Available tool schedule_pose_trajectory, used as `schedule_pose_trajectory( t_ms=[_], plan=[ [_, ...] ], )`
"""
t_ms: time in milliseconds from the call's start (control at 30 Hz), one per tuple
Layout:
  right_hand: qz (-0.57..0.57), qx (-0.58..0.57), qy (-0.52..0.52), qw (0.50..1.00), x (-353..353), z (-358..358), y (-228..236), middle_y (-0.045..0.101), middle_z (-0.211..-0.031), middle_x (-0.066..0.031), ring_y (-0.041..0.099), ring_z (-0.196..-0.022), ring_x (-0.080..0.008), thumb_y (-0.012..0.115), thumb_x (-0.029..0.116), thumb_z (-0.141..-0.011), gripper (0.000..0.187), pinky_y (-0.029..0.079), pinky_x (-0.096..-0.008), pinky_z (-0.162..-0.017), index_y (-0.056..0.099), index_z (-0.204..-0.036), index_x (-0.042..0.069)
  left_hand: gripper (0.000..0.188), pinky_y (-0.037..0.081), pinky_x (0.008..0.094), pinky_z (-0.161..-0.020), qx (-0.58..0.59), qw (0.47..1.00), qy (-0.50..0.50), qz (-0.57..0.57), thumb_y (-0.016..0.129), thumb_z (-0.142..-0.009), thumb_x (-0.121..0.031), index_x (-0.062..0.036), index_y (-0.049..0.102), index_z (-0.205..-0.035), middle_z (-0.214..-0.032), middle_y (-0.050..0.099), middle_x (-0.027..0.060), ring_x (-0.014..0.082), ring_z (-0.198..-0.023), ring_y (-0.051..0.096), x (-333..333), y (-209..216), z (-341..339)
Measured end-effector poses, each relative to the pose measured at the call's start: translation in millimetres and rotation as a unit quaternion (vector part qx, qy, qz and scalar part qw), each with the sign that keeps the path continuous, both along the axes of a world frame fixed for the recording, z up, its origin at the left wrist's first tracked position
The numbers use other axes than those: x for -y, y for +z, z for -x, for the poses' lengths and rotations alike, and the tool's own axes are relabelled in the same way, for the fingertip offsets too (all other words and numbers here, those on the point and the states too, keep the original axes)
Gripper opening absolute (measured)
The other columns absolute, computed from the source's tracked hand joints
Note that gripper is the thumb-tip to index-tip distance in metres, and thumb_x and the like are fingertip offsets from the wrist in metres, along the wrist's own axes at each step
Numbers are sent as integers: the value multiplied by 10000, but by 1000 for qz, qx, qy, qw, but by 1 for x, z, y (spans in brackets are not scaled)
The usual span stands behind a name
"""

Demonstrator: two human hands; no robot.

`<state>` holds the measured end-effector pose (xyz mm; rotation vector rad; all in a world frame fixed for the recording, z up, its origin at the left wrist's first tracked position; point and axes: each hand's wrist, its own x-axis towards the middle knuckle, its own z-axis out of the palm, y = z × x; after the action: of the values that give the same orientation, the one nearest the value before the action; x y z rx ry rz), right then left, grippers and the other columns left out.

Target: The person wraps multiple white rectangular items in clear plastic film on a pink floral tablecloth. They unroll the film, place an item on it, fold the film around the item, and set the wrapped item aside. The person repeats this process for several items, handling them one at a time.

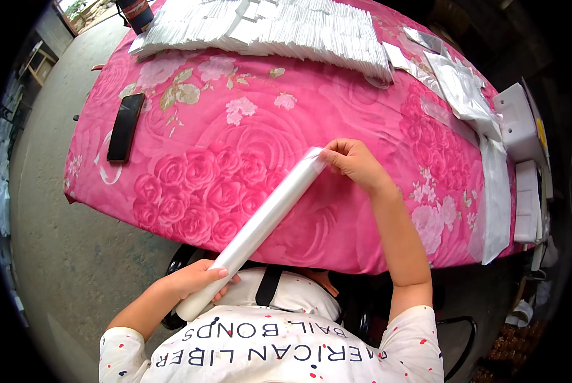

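A long white roll, seemingly wrapped in clear plastic film [260,226], slants from my lap up over the near part of the table. My left hand [199,281] is wrapped round its lower end, thumb on top. At the upper end, my right hand [350,163] pinches the clear plastic between thumb and fingers. Under the roll's upper part lies the pink flowered tablecloth [235,137].
Rows of white folded paper pieces [298,32] line the table's far side. A black phone [125,127] lies at the left. Clear plastic sheets [493,191] drape along the right edge, beside white plastic boxes [516,121]. A dark cup [136,14] stands far left.
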<state>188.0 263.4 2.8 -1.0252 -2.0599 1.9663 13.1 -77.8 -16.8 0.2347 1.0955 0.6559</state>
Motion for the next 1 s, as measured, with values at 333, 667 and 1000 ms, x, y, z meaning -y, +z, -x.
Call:
schedule_pose_trajectory(
  t_ms=[333, 667, 1000],
  plan=[
    [113, 20, -6, 993, 5, 1, 9, 567, -686, 29, 483, -569, -28, 620, 231, -858, 200, 384, -171, -510, 629, -864, 31, 551, 460, 254, -598, 47, 998, -24, -17, 634, -789, -414, 36, 540, -1093, -710, 533, 32, 115, -622, 536, -3, -1, 1],
    [41, 2, 0, 999, -9, -11, -6, 585, -690, 25, 476, -565, -24, 649, 215, -831, 191, 391, -173, -507, 639, -857, 26, 620, 464, 246, -614, 84, 996, -9, -29, 684, -747, -395, 25, 495, -1161, -774, 580, 60, 109, -646, 557, -7, -1, 0],
    [-184, 159, -233, 942, -128, -140, -8, 547, -627, 24, 445, -524, -36, 621, 218, -841, 205, 355, -185, -471, 634, -793, 19, 597, 482, 276, -738, -10, 984, -175, 10, 733, -673, -250, 25, 529, -1162, -946, 631, 101, 162, -863, 605, 17, -5, 43]
  ],
)
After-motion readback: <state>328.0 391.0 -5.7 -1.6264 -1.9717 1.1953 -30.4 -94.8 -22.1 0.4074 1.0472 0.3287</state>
